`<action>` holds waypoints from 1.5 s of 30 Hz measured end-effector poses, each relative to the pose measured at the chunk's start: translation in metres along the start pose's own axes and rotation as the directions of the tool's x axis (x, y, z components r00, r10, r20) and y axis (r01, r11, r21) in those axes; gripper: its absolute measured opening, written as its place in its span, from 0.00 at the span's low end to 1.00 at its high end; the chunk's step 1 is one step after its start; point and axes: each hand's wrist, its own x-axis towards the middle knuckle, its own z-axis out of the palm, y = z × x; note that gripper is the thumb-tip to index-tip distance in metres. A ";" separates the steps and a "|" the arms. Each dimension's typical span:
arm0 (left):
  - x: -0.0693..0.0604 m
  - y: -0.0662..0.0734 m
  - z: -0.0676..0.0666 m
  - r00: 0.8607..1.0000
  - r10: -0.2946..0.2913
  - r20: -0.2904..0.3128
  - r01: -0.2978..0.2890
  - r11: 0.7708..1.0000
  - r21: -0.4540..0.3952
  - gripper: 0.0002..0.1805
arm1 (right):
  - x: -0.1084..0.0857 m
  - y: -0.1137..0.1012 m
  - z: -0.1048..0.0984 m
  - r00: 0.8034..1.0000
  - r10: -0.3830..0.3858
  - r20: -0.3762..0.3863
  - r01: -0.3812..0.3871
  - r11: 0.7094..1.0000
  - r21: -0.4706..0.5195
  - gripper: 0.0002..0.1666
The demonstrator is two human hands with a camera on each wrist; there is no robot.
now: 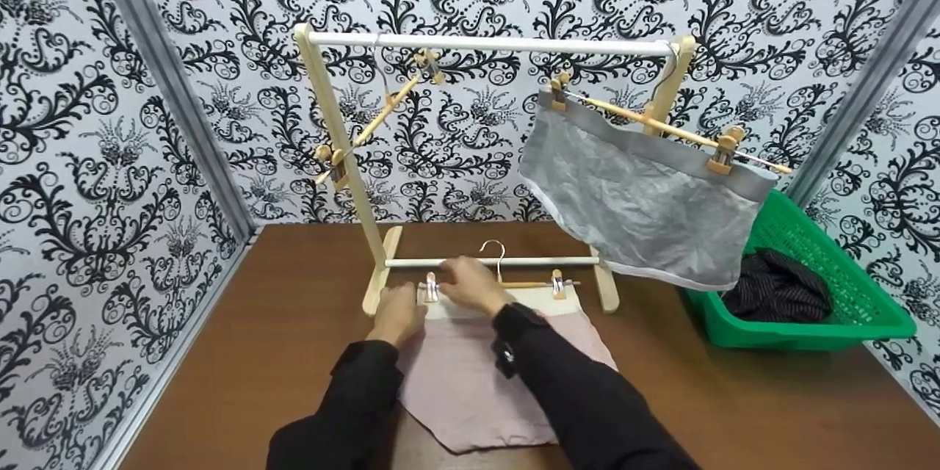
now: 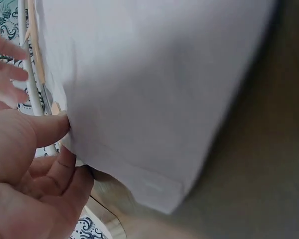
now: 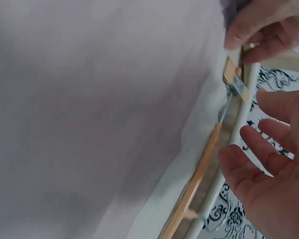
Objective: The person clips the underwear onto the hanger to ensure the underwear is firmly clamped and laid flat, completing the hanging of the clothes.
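A pale pink garment (image 1: 470,382) with a white waistband lies on the table, its exact kind unclear. Along its waistband runs a wooden clip hanger (image 1: 521,284), with one clip (image 1: 431,286) at the left and another clip (image 1: 558,284) at the right, both on the band. My left hand (image 1: 400,312) pinches the left corner of the waistband between thumb and fingers, as the left wrist view (image 2: 35,169) shows. Beside the left clip is my right hand (image 1: 474,285); in the right wrist view its fingers (image 3: 234,159) are spread and hold nothing.
A wooden rack (image 1: 341,117) with a white rail stands behind. From it hang a bare clip hanger (image 1: 389,114) at the left and a grey garment (image 1: 631,191) clipped at the right. A green basket (image 1: 800,338) at the right holds dark striped cloth (image 1: 782,286).
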 end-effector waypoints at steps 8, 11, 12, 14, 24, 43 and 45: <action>-0.002 -0.001 -0.004 0.992 0.119 -0.032 -0.121 0.991 -0.053 0.11 | 0.004 -0.002 0.023 0.991 -0.097 -0.094 0.083 0.986 -0.144 0.03; 0.002 0.000 -0.007 0.998 0.070 -0.009 -0.071 0.994 -0.082 0.09 | 0.006 -0.002 0.029 0.992 -0.060 -0.110 0.042 0.986 -0.162 0.05; 0.003 0.000 -0.007 0.998 0.056 -0.003 -0.056 0.995 -0.083 0.09 | 0.006 -0.003 0.030 0.993 -0.041 -0.109 0.022 0.985 -0.173 0.07; 0.005 0.000 -0.008 0.999 0.038 0.005 -0.038 0.996 -0.077 0.08 | 0.008 -0.006 0.033 0.995 0.002 -0.097 -0.020 0.982 -0.186 0.13; 0.007 0.000 -0.007 0.998 -0.037 -0.049 0.030 0.991 -0.134 0.03 | 0.009 -0.012 0.024 0.995 0.036 -0.088 -0.044 0.995 -0.089 0.12; 0.011 0.000 -0.012 1.000 0.001 0.009 0.003 0.876 -0.482 0.20 | 0.020 -0.002 -0.011 1.000 -0.018 -0.008 0.020 0.974 0.224 0.20; 0.011 -0.001 -0.011 1.000 0.005 -0.012 -0.010 0.864 -0.504 0.19 | 0.021 -0.001 -0.015 1.000 -0.018 -0.007 0.019 0.974 0.224 0.21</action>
